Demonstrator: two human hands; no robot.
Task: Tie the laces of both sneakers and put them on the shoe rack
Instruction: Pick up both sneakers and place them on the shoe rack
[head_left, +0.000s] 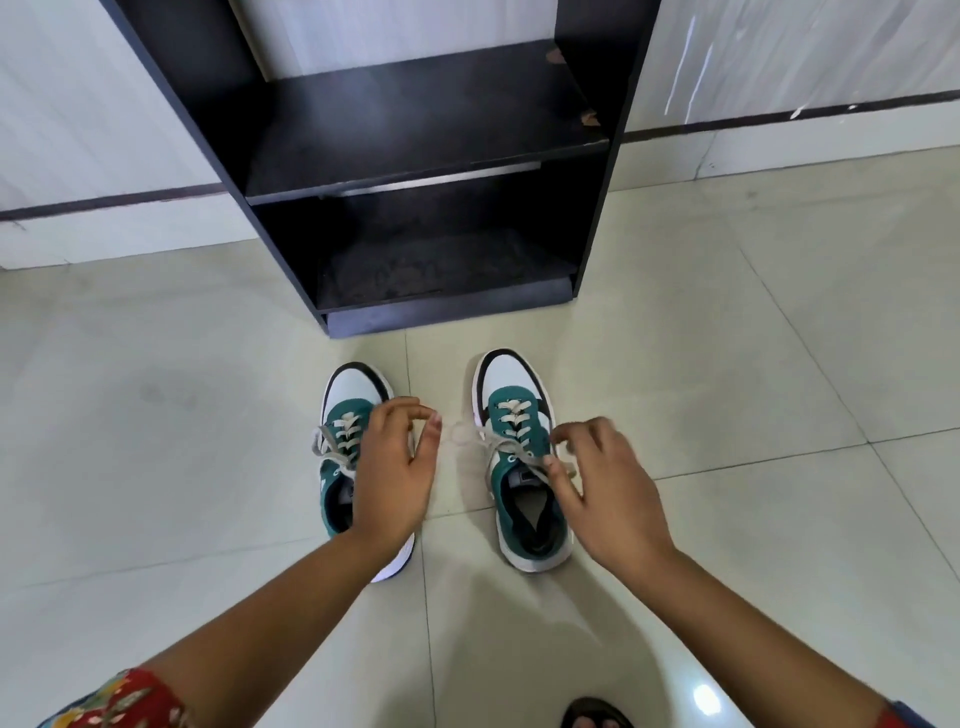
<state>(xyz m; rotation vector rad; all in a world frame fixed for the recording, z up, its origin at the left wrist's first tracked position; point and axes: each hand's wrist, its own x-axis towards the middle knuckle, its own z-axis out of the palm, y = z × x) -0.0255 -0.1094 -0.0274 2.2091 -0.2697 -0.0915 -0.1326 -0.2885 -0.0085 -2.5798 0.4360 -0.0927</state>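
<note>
Two green, white and black sneakers stand side by side on the floor, toes toward the black shoe rack (597, 218). The left sneaker (347, 410) has a bow in its grey laces on its left side. My left hand (395, 478) hovers over its right edge, fingertips pinched at a blurred loop of lace (460, 435) that runs from the right sneaker (511, 395). My right hand (608, 493) is at that sneaker's right side, with thumb and finger pinching the other part of its lace (540, 467) near the tongue.
The rack has two open shelves, a worn upper one (415, 130) and a dusty bottom one (441, 270), and stands against a pale wall. Pale floor tiles (727, 364) surround the sneakers. A sandalled foot (595, 714) shows at the bottom edge.
</note>
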